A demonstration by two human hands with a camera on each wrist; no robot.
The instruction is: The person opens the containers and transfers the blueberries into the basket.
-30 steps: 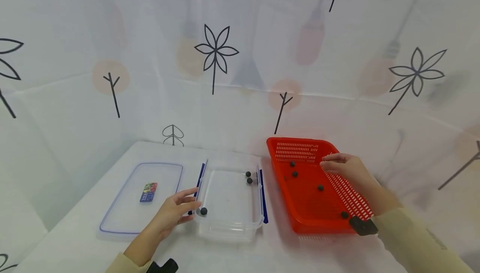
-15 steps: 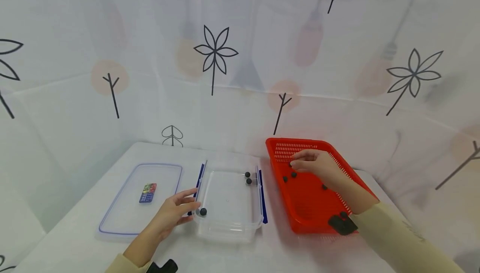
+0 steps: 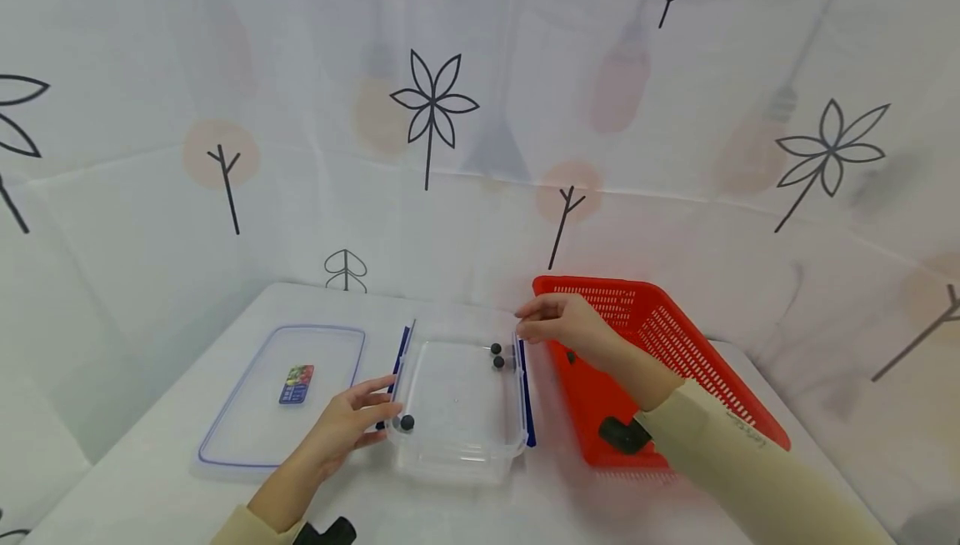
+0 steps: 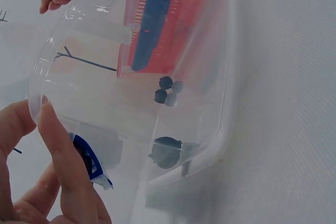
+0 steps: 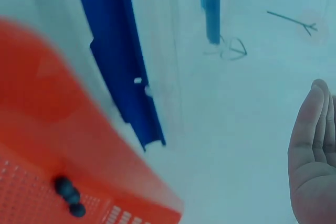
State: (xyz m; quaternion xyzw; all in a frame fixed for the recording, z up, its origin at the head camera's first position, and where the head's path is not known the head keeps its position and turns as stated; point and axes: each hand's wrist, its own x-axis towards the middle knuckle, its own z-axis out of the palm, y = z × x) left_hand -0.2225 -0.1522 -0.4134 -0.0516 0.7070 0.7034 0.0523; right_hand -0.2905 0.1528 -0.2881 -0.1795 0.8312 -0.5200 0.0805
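My left hand grips the left rim of a clear plastic container, thumb and finger on either side of the wall in the left wrist view. Inside sit blueberries: one by the near left corner and two toward the far right. My right hand is at the container's far right rim, overlapping the red basket in the head view. Its thumb and fingers are close together; I cannot tell whether they hold anything. In the right wrist view, blueberries lie in the basket, partly hidden by my right arm in the head view.
A clear lid with a blue edge and a colored label lies left of the container. Blue side clips hang folded out from the container. A patterned cloth rises behind the white table.
My right hand has moved left, from over the basket's right side across to the container's far right rim. The left hand keeps its place on the container.
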